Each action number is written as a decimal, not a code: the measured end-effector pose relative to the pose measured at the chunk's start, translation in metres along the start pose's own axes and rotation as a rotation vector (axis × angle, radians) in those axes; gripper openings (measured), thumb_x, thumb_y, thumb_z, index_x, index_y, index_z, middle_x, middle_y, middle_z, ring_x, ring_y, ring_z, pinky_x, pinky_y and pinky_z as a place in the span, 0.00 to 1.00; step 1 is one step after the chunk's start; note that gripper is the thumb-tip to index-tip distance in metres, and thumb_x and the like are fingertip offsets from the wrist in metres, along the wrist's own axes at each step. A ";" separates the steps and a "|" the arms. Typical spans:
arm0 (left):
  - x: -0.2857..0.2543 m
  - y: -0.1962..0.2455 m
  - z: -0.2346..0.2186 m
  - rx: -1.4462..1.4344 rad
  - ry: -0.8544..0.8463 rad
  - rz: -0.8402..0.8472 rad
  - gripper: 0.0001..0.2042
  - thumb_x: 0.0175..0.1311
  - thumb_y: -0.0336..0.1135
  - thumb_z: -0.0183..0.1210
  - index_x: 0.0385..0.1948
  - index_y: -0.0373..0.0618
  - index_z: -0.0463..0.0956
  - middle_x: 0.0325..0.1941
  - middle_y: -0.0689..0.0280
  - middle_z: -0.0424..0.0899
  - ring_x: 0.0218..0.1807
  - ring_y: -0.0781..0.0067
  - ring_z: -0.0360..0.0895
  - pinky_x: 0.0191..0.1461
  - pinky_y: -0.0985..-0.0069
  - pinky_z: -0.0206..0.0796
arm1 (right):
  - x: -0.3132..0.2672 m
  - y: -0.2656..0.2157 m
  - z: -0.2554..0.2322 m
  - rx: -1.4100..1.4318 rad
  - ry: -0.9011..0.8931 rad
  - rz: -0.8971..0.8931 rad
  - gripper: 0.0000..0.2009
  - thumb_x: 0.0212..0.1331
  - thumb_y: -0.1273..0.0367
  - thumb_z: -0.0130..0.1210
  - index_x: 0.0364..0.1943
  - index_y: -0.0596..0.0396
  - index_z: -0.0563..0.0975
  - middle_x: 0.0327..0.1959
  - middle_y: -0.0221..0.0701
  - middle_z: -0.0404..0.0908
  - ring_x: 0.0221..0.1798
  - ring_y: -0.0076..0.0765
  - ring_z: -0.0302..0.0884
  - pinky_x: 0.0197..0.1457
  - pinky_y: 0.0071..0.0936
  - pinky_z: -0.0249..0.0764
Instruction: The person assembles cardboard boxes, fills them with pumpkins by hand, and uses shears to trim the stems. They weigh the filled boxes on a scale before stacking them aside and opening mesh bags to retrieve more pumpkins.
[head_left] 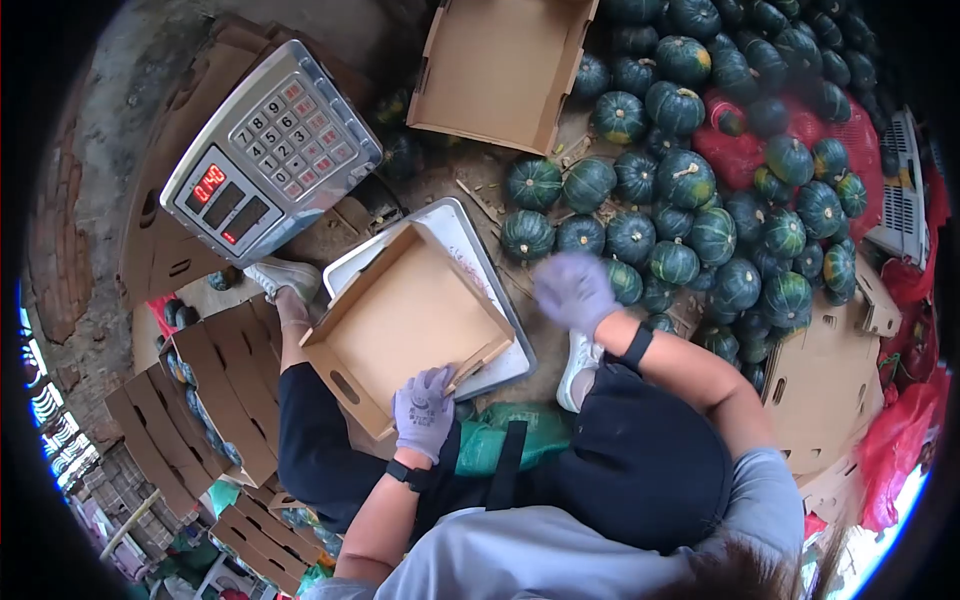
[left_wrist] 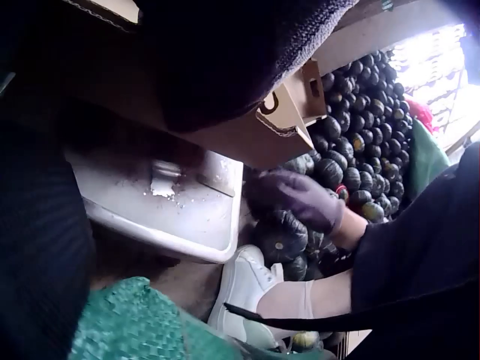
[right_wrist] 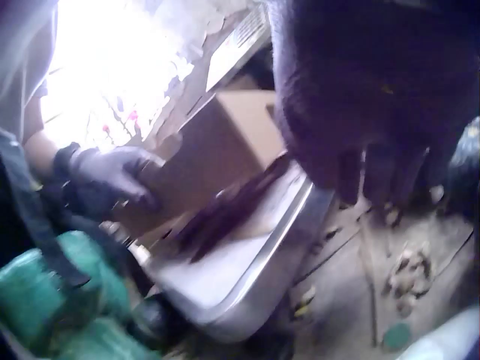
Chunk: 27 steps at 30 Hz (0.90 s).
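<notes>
An empty cardboard tray box lies tilted over the white scale platform, its near side rising off it. The gloved left hand grips the box's near wall by a corner; the right wrist view shows this left hand at the box edge. Blurred in the head view, the gloved right hand is over the floor beside the nearest green pumpkins, holding nothing visible. Its fingers hang apart in the right wrist view, where the hand is dark and close.
The scale's display head stands at upper left. Another empty box lies at the top. A large pumpkin pile fills the right, with red netting. Filled boxes stand at left; a green sack is by the legs.
</notes>
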<state>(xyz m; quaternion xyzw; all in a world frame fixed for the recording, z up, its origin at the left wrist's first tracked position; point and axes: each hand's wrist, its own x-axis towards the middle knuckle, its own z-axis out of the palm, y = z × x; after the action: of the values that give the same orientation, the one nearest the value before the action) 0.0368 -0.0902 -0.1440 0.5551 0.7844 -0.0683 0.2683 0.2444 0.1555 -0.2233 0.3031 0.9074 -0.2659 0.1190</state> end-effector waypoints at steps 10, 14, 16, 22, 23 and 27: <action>0.035 0.015 0.024 0.081 -0.032 0.131 0.23 0.56 0.38 0.62 0.56 0.60 0.74 0.50 0.69 0.75 0.49 0.64 0.74 0.51 0.63 0.67 | 0.061 0.070 -0.013 0.174 0.220 0.408 0.28 0.48 0.59 0.67 0.58 0.40 0.74 0.63 0.37 0.67 0.66 0.52 0.63 0.69 0.47 0.63; 0.044 0.014 0.013 0.074 -0.075 0.111 0.23 0.59 0.40 0.61 0.58 0.60 0.74 0.52 0.67 0.75 0.51 0.64 0.74 0.54 0.64 0.67 | 0.048 0.095 -0.022 1.536 0.410 0.220 0.28 0.58 0.61 0.63 0.62 0.53 0.69 0.54 0.40 0.78 0.56 0.41 0.79 0.59 0.42 0.76; 0.034 0.015 0.002 -0.077 -0.007 0.159 0.24 0.60 0.42 0.61 0.61 0.59 0.72 0.55 0.66 0.76 0.54 0.62 0.74 0.57 0.62 0.67 | 0.015 0.073 -0.049 2.419 0.276 -0.145 0.26 0.67 0.54 0.52 0.63 0.53 0.69 0.57 0.43 0.76 0.60 0.44 0.77 0.63 0.47 0.74; 0.053 0.036 -0.010 -1.915 -0.428 -0.162 0.34 0.65 0.55 0.59 0.70 0.55 0.60 0.64 0.59 0.73 0.63 0.57 0.73 0.57 0.63 0.71 | 0.014 0.019 -0.051 2.021 -0.099 -0.281 0.22 0.70 0.53 0.46 0.57 0.52 0.76 0.57 0.42 0.78 0.59 0.45 0.77 0.65 0.40 0.71; 0.049 0.077 -0.057 -2.193 -0.438 -0.173 0.35 0.65 0.57 0.58 0.71 0.54 0.59 0.65 0.58 0.73 0.61 0.56 0.74 0.52 0.68 0.74 | 0.016 0.008 -0.049 1.703 -0.094 -0.265 0.21 0.70 0.53 0.46 0.56 0.52 0.77 0.56 0.41 0.79 0.58 0.44 0.78 0.64 0.38 0.71; 0.042 0.056 -0.054 -2.436 -0.424 0.028 0.41 0.62 0.61 0.58 0.73 0.56 0.52 0.68 0.54 0.68 0.60 0.48 0.76 0.43 0.72 0.81 | 0.043 0.016 -0.033 1.052 0.238 -0.028 0.16 0.68 0.58 0.51 0.48 0.51 0.82 0.45 0.34 0.83 0.53 0.38 0.79 0.63 0.34 0.70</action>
<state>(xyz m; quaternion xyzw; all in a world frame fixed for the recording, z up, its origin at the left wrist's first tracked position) 0.0594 -0.0123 -0.1083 -0.0701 0.2715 0.6206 0.7323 0.2178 0.2055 -0.2186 0.3376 0.6629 -0.6498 -0.1561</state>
